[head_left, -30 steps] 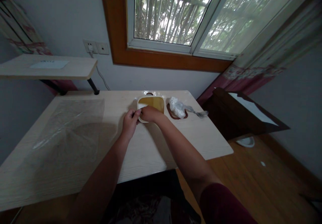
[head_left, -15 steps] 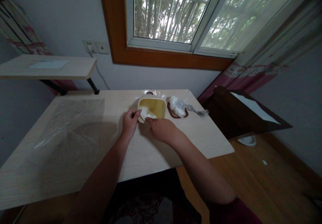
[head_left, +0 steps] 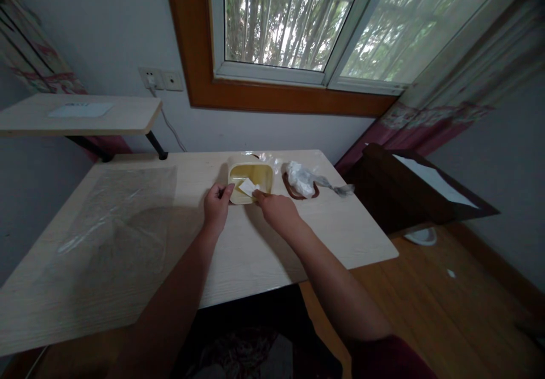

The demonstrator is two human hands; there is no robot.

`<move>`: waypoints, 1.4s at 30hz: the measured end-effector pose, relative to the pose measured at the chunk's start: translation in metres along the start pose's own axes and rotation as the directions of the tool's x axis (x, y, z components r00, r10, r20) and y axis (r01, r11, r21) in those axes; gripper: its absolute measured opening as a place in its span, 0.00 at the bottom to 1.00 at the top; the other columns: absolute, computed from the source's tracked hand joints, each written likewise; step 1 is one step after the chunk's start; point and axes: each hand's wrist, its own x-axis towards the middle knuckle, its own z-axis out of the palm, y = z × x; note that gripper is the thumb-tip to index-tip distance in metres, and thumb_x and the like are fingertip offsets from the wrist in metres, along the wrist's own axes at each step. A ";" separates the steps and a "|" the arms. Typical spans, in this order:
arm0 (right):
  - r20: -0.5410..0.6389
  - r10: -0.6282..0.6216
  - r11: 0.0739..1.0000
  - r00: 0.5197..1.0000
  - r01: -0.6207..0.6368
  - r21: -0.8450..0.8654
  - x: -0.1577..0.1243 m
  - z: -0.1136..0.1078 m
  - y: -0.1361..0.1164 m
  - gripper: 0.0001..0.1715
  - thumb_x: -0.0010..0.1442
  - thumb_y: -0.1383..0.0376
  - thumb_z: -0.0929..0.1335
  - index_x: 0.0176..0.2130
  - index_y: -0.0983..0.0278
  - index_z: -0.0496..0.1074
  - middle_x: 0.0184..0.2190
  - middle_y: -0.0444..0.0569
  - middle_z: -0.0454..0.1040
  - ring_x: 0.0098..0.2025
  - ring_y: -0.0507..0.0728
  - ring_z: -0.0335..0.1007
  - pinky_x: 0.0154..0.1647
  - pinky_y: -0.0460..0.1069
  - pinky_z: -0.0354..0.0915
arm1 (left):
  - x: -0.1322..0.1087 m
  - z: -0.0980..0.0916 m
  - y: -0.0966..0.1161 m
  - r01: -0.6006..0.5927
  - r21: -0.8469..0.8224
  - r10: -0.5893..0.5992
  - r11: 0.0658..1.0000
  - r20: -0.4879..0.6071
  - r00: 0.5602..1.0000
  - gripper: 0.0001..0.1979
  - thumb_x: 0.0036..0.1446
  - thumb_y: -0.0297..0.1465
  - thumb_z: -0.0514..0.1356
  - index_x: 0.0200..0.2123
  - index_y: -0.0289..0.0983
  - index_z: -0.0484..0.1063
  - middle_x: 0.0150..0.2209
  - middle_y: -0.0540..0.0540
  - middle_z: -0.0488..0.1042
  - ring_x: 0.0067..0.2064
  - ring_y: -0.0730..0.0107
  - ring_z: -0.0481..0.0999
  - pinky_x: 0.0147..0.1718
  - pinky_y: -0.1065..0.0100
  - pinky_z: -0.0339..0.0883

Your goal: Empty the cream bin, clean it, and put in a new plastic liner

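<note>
A pale yellow plastic box point(head_left: 264, 175) stands on the table with its open top toward me. My left hand point(head_left: 216, 208) is closed on the box's near left edge, thumb at the rim. In the fingers of my right hand point(head_left: 279, 213) is a white piece of folded tissue point(head_left: 246, 186), held inside the box at its near side. The right fingertips are partly hidden by the hand itself. To the right of the box lies a knotted bundle of white plastic bag point(head_left: 300, 179), resting on a brown loop point(head_left: 315, 191).
A clear plastic sheet point(head_left: 123, 214) lies flat on the left part of the wooden table point(head_left: 353, 237). A raised shelf point(head_left: 131, 106) stands at the back left. Crumpled clear film point(head_left: 272, 160) lies behind the box. Right of the table is a dark brown piece of furniture point(head_left: 383, 191).
The box and my left hand have shifted slightly left. My right hand has drawn back a little to the right, and more of the white tissue shows, lying flatter.
</note>
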 end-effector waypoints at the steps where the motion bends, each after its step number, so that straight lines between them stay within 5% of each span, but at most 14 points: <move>1: 0.010 -0.002 1.000 1.000 0.002 0.004 0.002 0.000 -0.002 0.26 0.75 0.64 0.56 0.68 0.61 0.62 0.47 0.62 0.81 0.46 0.67 0.81 0.43 0.59 0.74 | 0.001 -0.001 -0.002 -0.002 0.007 0.002 1.000 -0.010 1.000 0.19 0.55 0.46 0.66 0.27 0.38 0.66 0.25 0.53 0.66 0.27 0.74 0.67 0.25 0.75 0.64; 6: 0.015 -0.026 0.998 1.000 0.026 0.058 0.003 0.002 -0.019 0.29 0.73 0.68 0.56 0.70 0.62 0.57 0.56 0.65 0.77 0.49 0.66 0.80 0.47 0.58 0.73 | 0.003 -0.002 -0.005 -0.020 0.019 0.020 1.000 -0.005 1.000 0.20 0.56 0.47 0.65 0.27 0.38 0.66 0.25 0.52 0.66 0.27 0.74 0.66 0.25 0.75 0.63; 12: -0.076 -0.100 0.983 0.992 0.111 0.149 -0.005 0.008 -0.039 0.31 0.73 0.66 0.56 0.72 0.60 0.54 0.71 0.59 0.59 0.52 0.64 0.79 0.48 0.57 0.75 | 0.001 -0.003 -0.004 -0.024 0.052 0.024 0.998 0.009 1.000 0.19 0.56 0.47 0.65 0.28 0.38 0.67 0.24 0.53 0.66 0.26 0.74 0.66 0.25 0.74 0.62; 20: -0.048 0.034 0.994 0.998 -0.029 0.109 -0.005 0.010 -0.017 0.30 0.70 0.62 0.60 0.69 0.60 0.60 0.72 0.57 0.57 0.52 0.65 0.79 0.49 0.59 0.75 | -0.002 0.000 0.003 -0.014 0.026 0.014 1.000 0.012 1.000 0.20 0.56 0.47 0.65 0.26 0.38 0.66 0.23 0.54 0.65 0.25 0.74 0.65 0.24 0.74 0.61; 25: -0.066 0.088 0.990 0.994 -0.080 0.116 -0.006 0.010 -0.025 0.29 0.69 0.62 0.61 0.67 0.65 0.60 0.72 0.63 0.56 0.49 0.66 0.79 0.46 0.59 0.76 | -0.003 0.002 0.006 -0.005 0.020 0.004 1.000 0.006 1.000 0.20 0.55 0.47 0.66 0.26 0.39 0.65 0.22 0.54 0.64 0.24 0.74 0.65 0.22 0.74 0.60; 33: -0.065 0.025 0.984 0.998 -0.013 0.180 -0.009 0.013 -0.053 0.35 0.71 0.61 0.58 0.73 0.61 0.50 0.74 0.63 0.50 0.50 0.64 0.79 0.46 0.58 0.75 | -0.003 0.001 0.001 -0.012 0.035 0.012 0.999 0.001 1.000 0.20 0.55 0.47 0.66 0.26 0.39 0.65 0.22 0.54 0.65 0.24 0.74 0.66 0.23 0.73 0.61; 42: -0.065 0.065 0.985 0.996 -0.054 0.166 -0.006 0.013 -0.028 0.34 0.69 0.62 0.61 0.70 0.62 0.57 0.74 0.58 0.54 0.51 0.65 0.79 0.49 0.59 0.75 | -0.004 0.001 0.005 0.003 0.021 -0.003 1.000 0.018 1.000 0.20 0.56 0.48 0.65 0.27 0.39 0.65 0.23 0.54 0.65 0.24 0.75 0.66 0.22 0.74 0.61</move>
